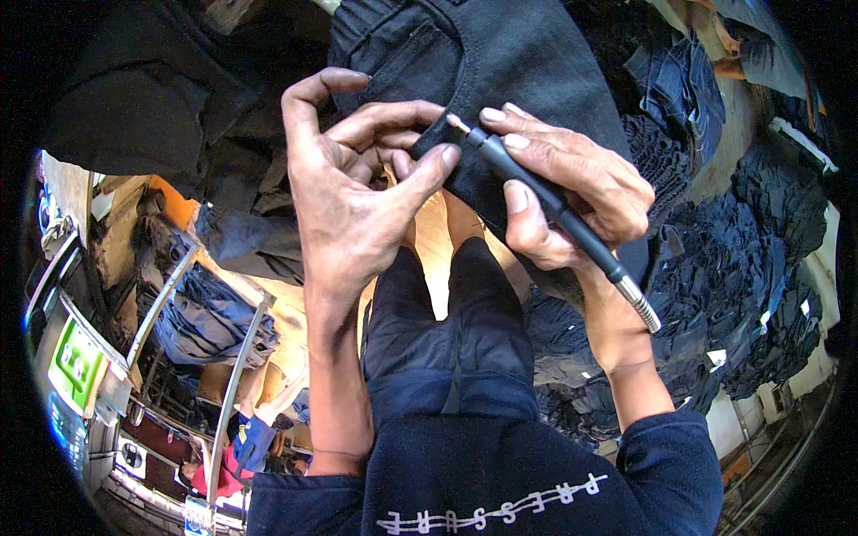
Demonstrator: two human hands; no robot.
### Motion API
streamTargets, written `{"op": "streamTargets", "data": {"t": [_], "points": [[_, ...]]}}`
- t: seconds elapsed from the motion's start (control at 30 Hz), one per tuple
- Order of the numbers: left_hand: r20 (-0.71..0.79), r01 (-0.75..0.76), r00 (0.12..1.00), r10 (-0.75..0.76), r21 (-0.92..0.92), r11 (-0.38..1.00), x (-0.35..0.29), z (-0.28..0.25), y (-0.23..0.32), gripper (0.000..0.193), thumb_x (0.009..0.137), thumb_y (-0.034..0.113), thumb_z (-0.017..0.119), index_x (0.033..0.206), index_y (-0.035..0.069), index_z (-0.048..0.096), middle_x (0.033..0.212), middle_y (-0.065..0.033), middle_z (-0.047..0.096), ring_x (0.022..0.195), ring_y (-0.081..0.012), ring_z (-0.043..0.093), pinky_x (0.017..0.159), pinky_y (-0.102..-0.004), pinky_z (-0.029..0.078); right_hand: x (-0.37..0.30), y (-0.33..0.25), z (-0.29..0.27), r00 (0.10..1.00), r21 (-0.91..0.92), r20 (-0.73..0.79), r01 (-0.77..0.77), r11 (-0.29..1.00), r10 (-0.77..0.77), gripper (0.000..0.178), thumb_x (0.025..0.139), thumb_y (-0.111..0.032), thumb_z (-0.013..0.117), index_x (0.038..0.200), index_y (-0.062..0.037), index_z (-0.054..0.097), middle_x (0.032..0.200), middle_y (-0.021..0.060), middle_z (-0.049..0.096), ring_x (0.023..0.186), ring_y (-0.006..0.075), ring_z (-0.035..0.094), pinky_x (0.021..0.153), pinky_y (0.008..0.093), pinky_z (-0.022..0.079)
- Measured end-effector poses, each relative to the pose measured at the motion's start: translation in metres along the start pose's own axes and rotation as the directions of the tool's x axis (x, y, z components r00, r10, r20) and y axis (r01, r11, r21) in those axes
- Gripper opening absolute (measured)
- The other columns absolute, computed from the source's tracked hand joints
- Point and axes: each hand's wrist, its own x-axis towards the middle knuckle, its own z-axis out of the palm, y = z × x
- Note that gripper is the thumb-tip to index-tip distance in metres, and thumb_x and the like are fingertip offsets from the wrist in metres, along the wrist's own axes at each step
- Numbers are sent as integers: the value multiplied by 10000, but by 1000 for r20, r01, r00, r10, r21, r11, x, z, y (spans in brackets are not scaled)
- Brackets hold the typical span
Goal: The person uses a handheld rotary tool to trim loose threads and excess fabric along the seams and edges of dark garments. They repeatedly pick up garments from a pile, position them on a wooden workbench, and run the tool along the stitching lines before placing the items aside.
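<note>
A black denim garment (pixel 536 62) with a curved stitched seam and a gathered part hangs in front of me, at the top of the head view. My left hand (pixel 357 170) pinches a corner of its edge between thumb and fingers, with the index finger lying along the cloth. In my right hand (pixel 581 183) is a slim black pen-shaped rotary handpiece (pixel 545 192), gripped like a pen. A metal spring sleeve ends its rear, by my wrist. Its small pale tip points up and left at the garment's edge, close to my left fingertips; whether it touches cannot be made out.
Large heaps of dark garments (pixel 715 277) lie at the right, with blue denim pieces (pixel 684 89) above them. Black cloth (pixel 143 116) fills the upper left. Lower left are a metal rack frame (pixel 237 375), bundled cloth (pixel 206 308) and another person in red (pixel 228 469).
</note>
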Motion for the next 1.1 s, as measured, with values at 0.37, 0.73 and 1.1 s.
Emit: {"op": "streamTargets", "data": {"t": [0.37,0.73,1.1], "points": [[-5,-15,1000,15,-41,999,-2,1,-2,796,869,-103,861,1441,37,325,1238,-271,752,933,-142,742,719,-203,524,-1,1,1,999,-8,-21,-28,1000,28,265,847,-26,731,1086,85,761,1028,294,801,1034,411,811,968,524,657],[-6,-25,1000,25,-52,998,-2,3,-5,756,879,-89,852,1391,62,317,1218,-228,773,872,-70,675,720,-171,484,0,0,1,997,-13,-46,-58,998,57,250,862,-37,730,1086,72,751,1057,297,801,1047,408,809,975,508,653],[-15,-26,1000,25,-74,997,-3,7,-6,714,893,-97,819,1356,80,305,1246,-210,772,827,-35,602,728,-157,451,-1,-1,1,995,-24,-53,-87,996,86,233,882,-36,731,1090,68,736,1061,295,801,1052,399,810,972,485,654]]}}
